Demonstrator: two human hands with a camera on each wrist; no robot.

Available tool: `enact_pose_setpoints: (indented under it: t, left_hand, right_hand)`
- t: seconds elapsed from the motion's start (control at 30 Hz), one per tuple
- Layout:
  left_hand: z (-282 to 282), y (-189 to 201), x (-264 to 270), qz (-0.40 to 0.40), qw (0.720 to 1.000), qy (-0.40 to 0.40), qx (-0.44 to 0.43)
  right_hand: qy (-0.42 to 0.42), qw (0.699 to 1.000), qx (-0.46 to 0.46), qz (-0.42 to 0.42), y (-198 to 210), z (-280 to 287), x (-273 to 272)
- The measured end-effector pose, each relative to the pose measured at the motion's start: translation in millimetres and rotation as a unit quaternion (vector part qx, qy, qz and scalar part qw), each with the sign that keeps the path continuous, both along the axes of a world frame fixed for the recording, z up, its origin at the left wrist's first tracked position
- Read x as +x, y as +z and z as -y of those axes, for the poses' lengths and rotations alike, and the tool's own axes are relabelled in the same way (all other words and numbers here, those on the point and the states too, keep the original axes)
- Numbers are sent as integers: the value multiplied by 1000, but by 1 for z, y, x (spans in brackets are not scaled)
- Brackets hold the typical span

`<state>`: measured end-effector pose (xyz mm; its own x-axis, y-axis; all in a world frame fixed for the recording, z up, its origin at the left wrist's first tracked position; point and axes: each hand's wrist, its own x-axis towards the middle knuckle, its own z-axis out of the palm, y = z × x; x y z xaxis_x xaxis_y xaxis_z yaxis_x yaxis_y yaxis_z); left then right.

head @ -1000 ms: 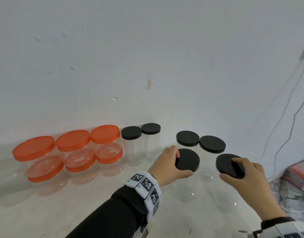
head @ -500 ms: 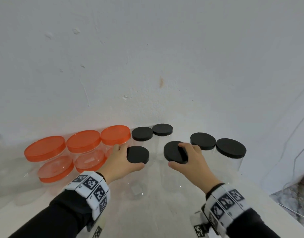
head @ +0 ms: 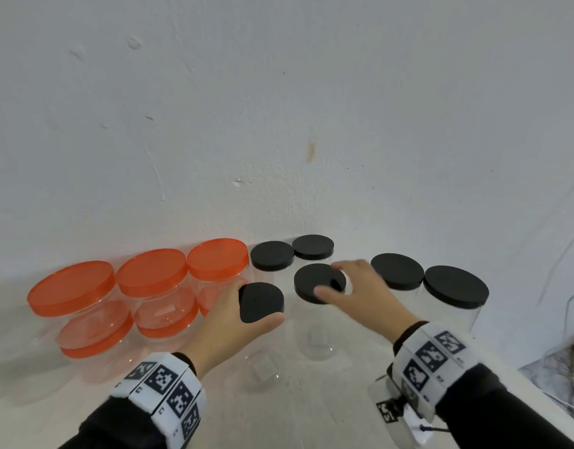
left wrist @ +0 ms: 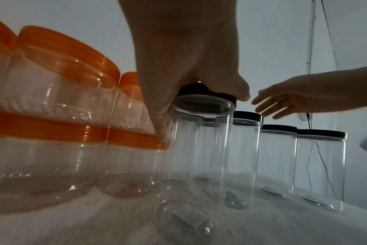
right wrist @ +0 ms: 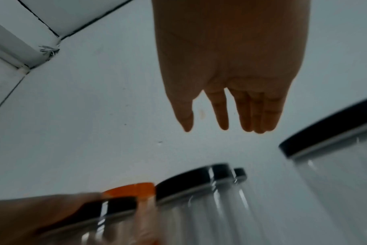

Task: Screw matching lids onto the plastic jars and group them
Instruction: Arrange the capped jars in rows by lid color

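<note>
My left hand point(head: 256, 306) grips the black lid of a tall clear jar point(head: 266, 298) just right of the orange-lidded jars; in the left wrist view my fingers point(left wrist: 157, 116) wrap its rim and the jar point(left wrist: 201, 140) tilts slightly. My right hand point(head: 336, 280) hovers with straight fingers over a second black-lidded jar point(head: 311, 283) and holds nothing. The right wrist view shows that hand point(right wrist: 220, 129) open and empty. Behind these two stand two slim black-lidded jars point(head: 272, 260).
Orange-lidded jars point(head: 149, 273) are stacked in three piles at the left against the wall. Two wider black-lidded jars point(head: 455, 286) stand at the right. The white table's edge point(head: 506, 367) runs close by on the right.
Both hands carried their black-lidded jars leftward, from beside the wide jars to in front of the slim ones. My right hand has let go and opened; the left still grips.
</note>
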<state>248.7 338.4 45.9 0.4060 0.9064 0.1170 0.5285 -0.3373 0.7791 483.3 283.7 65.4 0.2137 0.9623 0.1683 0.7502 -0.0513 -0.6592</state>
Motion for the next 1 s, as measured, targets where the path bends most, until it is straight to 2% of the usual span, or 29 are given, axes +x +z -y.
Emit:
enact_pose_setpoints:
  t: [0.1,0.17,0.27,0.37,0.5,0.7,0.8,1.0]
  left_hand:
    - [8,0,1,21,1000,6,9]
    - [12,0,2,35,999,12,9]
    - [14,-1,3,50,999,21,3]
    - [14,-2,3,59,998,31,-4]
    - [14,-5,4,70,997,37,-18]
    - [16,-4,2,85,995,22,-37]
    - [16,-3,2,74,996,28,-41]
    - [14,-5,4,68,996,36,-50]
  right_hand:
    - [-88,993,53,60,25,-2,23]
    - [-129,983,-21,131,38,-5,37]
    - [-138,942,-200,231,49,-10,49]
    - [-136,925,-264,238,55,-15,52]
    - [-146,927,-255,234,59,-31,50]
    - [-147,967,-150,147,49,-67,46]
    - [-132,975,-110,139,40,-82,48]
    - [-90,982,-106,129,29,-100,57]
